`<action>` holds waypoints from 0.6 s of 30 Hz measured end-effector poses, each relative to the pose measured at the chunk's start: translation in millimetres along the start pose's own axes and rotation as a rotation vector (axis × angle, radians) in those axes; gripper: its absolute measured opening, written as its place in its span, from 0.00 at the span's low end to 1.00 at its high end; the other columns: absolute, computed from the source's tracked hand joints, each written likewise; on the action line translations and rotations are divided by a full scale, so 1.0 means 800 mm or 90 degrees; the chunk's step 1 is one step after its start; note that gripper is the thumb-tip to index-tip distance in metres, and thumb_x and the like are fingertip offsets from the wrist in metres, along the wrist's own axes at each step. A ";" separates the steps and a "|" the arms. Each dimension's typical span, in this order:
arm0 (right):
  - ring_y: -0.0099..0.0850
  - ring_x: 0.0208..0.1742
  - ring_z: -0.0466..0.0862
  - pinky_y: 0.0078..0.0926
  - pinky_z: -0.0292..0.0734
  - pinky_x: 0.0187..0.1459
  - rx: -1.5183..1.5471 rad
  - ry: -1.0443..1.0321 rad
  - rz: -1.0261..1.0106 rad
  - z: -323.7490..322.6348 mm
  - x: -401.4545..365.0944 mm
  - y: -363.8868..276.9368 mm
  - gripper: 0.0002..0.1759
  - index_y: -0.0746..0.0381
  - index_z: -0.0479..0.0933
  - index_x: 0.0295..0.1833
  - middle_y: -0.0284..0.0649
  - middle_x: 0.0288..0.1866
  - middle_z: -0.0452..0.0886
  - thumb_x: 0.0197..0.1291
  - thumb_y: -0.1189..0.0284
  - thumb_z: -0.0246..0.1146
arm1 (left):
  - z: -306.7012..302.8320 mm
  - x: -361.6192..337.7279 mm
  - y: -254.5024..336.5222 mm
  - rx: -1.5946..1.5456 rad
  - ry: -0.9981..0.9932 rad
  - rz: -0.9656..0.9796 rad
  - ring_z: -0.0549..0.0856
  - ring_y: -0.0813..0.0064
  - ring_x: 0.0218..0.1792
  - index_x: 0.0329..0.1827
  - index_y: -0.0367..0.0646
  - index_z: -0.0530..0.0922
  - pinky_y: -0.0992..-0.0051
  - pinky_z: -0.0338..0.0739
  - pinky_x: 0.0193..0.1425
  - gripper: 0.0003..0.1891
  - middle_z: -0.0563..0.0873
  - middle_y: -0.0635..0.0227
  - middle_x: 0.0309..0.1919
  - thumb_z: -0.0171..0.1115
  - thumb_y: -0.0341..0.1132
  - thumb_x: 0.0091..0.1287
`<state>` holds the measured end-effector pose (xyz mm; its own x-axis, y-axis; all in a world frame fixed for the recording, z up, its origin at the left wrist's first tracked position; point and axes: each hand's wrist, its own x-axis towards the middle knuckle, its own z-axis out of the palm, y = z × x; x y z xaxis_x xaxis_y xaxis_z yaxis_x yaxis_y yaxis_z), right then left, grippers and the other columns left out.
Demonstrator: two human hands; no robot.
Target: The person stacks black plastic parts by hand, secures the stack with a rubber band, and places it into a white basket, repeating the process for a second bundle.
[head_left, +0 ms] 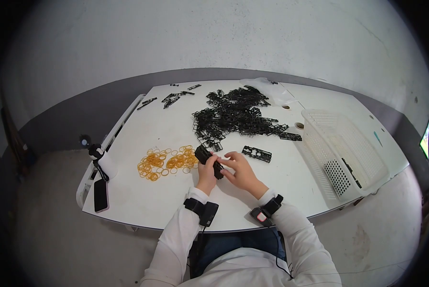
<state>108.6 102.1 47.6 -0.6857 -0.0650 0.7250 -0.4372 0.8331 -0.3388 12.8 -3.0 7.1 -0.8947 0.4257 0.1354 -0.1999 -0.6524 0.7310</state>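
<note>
A stack of black plastic frames (pixel 203 153) is held tilted above the near part of the white table. My left hand (pixel 206 177) is closed around its near side. From the right, my right hand (pixel 243 173) reaches in with bent fingers and thumb against the stack's lower part, partly hiding it. Just left of my left hand lies a spread of yellow rubber bands (pixel 172 162). To the right of the hands, a single flat black frame piece (pixel 257 154) rests on the table.
Farther back is a large heap of black plastic frames (pixel 233 115). A white perforated basket (pixel 315 143) stands at the right with a dark strip inside. On the left are a white bottle (pixel 107 165) and a phone (pixel 101 195). A clear plastic bag (pixel 260 85) lies behind the heap.
</note>
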 end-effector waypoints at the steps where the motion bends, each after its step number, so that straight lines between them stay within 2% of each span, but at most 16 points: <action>1: 0.39 0.41 0.75 0.33 0.72 0.42 -0.004 0.002 -0.001 -0.005 0.002 0.003 0.22 0.58 0.76 0.51 0.44 0.41 0.76 0.45 0.72 0.66 | 0.001 -0.001 -0.002 0.113 -0.010 0.063 0.77 0.77 0.35 0.38 0.41 0.71 0.76 0.74 0.42 0.07 0.76 0.70 0.30 0.57 0.31 0.61; 2: 0.38 0.41 0.75 0.32 0.72 0.43 0.028 0.043 0.020 -0.012 0.004 0.007 0.22 0.59 0.76 0.51 0.44 0.41 0.76 0.46 0.72 0.66 | 0.005 -0.004 -0.003 0.224 -0.018 0.126 0.77 0.78 0.35 0.39 0.40 0.71 0.77 0.74 0.41 0.06 0.76 0.72 0.30 0.57 0.30 0.61; 4: 0.38 0.42 0.76 0.31 0.71 0.44 0.091 0.125 0.067 -0.025 0.003 0.011 0.23 0.62 0.74 0.53 0.43 0.42 0.76 0.47 0.73 0.65 | 0.020 -0.019 -0.006 0.264 -0.042 0.123 0.76 0.79 0.34 0.40 0.40 0.71 0.79 0.73 0.41 0.07 0.76 0.73 0.31 0.57 0.28 0.60; 6: 0.38 0.44 0.76 0.31 0.71 0.45 0.123 0.127 0.072 -0.031 0.002 0.009 0.24 0.62 0.73 0.54 0.43 0.43 0.76 0.48 0.73 0.65 | 0.037 -0.034 -0.005 0.354 -0.085 0.122 0.75 0.81 0.33 0.42 0.40 0.70 0.81 0.72 0.39 0.09 0.75 0.74 0.32 0.56 0.25 0.60; 8: 0.38 0.47 0.76 0.31 0.71 0.47 0.197 0.128 0.076 -0.031 0.001 0.003 0.26 0.64 0.71 0.57 0.43 0.47 0.77 0.49 0.73 0.64 | 0.031 -0.034 -0.017 0.355 -0.129 0.135 0.75 0.82 0.34 0.43 0.40 0.69 0.82 0.73 0.39 0.11 0.75 0.73 0.33 0.57 0.24 0.59; 11: 0.38 0.49 0.76 0.31 0.71 0.49 0.180 0.117 0.040 -0.025 -0.003 -0.002 0.27 0.63 0.70 0.58 0.44 0.50 0.76 0.49 0.72 0.64 | 0.020 -0.025 -0.033 0.358 -0.205 0.163 0.75 0.83 0.34 0.46 0.38 0.67 0.82 0.73 0.39 0.15 0.76 0.70 0.35 0.58 0.21 0.56; 14: 0.39 0.51 0.76 0.31 0.71 0.51 0.192 0.107 0.045 -0.021 -0.001 -0.005 0.28 0.63 0.69 0.59 0.44 0.52 0.76 0.50 0.72 0.64 | 0.016 -0.020 -0.038 0.229 -0.232 0.065 0.77 0.81 0.38 0.49 0.39 0.65 0.82 0.74 0.42 0.18 0.75 0.69 0.40 0.58 0.20 0.56; 16: 0.39 0.53 0.75 0.32 0.70 0.53 0.227 0.098 0.092 -0.020 0.001 -0.007 0.29 0.62 0.68 0.60 0.45 0.54 0.75 0.50 0.72 0.64 | 0.012 -0.018 -0.040 0.267 -0.240 0.084 0.77 0.80 0.39 0.50 0.40 0.65 0.81 0.74 0.42 0.18 0.75 0.68 0.40 0.57 0.21 0.57; 18: 0.40 0.53 0.75 0.32 0.70 0.53 0.188 0.089 0.053 -0.021 0.003 -0.008 0.29 0.62 0.68 0.60 0.45 0.55 0.75 0.49 0.73 0.64 | 0.014 -0.020 -0.036 0.342 -0.255 0.123 0.77 0.79 0.42 0.52 0.41 0.66 0.81 0.74 0.44 0.17 0.75 0.67 0.41 0.56 0.23 0.60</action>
<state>119.1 105.9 61.6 -0.6488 0.0905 0.7556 -0.5467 0.6353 -0.5455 37.5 15.9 -8.4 -0.6573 0.5990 0.4574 0.2664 -0.3831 0.8844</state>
